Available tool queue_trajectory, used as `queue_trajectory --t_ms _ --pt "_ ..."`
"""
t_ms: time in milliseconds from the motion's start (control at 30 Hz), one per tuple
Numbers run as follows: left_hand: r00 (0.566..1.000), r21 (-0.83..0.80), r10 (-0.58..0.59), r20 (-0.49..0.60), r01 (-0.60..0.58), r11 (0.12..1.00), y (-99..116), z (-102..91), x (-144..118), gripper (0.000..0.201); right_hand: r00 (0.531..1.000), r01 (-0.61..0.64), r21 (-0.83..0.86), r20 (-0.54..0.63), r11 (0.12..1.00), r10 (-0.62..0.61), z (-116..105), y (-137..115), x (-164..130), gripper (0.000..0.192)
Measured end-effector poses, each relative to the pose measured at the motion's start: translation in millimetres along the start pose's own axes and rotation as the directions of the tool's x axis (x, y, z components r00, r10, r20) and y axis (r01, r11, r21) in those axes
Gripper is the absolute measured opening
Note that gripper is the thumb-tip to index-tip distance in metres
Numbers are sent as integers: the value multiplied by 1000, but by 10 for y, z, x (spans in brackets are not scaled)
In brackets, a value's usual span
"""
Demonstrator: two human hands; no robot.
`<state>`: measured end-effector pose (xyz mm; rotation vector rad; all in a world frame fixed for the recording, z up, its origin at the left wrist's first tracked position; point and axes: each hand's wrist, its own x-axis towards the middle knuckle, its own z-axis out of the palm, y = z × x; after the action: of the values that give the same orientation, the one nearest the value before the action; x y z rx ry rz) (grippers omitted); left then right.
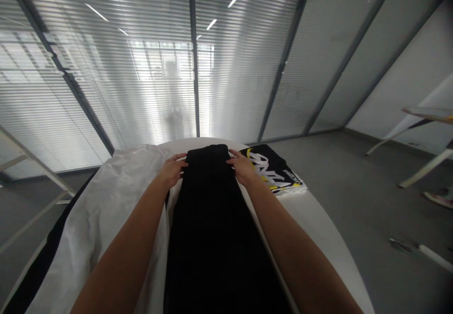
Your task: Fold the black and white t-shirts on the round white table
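A long black garment [215,229], which looks like folded trousers, lies lengthwise on the white table [318,229], its narrow far end near the table's far edge. My left hand [173,169] grips the left edge of that far end, with thumb and fingers at the cloth. Opposite it, my right hand [242,165] holds the right edge in the same way. Just beyond my right hand rests a folded black garment [271,165] with white and yellow lettering. The undersides of both grips are hidden.
Shiny white cloth [106,196] covers the table's left side, with dark fabric [60,231] hanging beside it. A glass wall with blinds [233,78] stands behind. White metal legs [38,172] are at left; another table [432,112] and a shoe [439,198] are at right.
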<state>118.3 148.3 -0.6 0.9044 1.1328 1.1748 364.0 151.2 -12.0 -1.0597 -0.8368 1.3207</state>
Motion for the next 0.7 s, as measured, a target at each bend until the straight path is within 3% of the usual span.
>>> queue_trajectory --t_ms 133,267,433,567,633,700 --pt "998 11 -27 52 26 1000 88 -25 -26 55 997 41 63 69 997 -45 -17 -116 29 57" --pt "993 105 -62 98 52 993 148 -29 -70 40 990 59 -29 128 998 -54 -9 -228 2 49" --pt "995 308 65 72 -84 948 233 -45 -98 33 987 87 -222 148 971 -54 9 -390 -128 29" --pt "959 581 282 -6 -227 782 289 -50 -104 16 972 198 -343 191 918 -138 -2 -493 -205 25" --pt "956 640 291 -28 -207 740 301 -30 -121 16 968 233 -416 189 879 -167 -4 -518 -226 21" --pt "975 598 220 -44 -151 787 305 1 -151 19 972 222 -440 168 870 -163 0 -526 -241 18"
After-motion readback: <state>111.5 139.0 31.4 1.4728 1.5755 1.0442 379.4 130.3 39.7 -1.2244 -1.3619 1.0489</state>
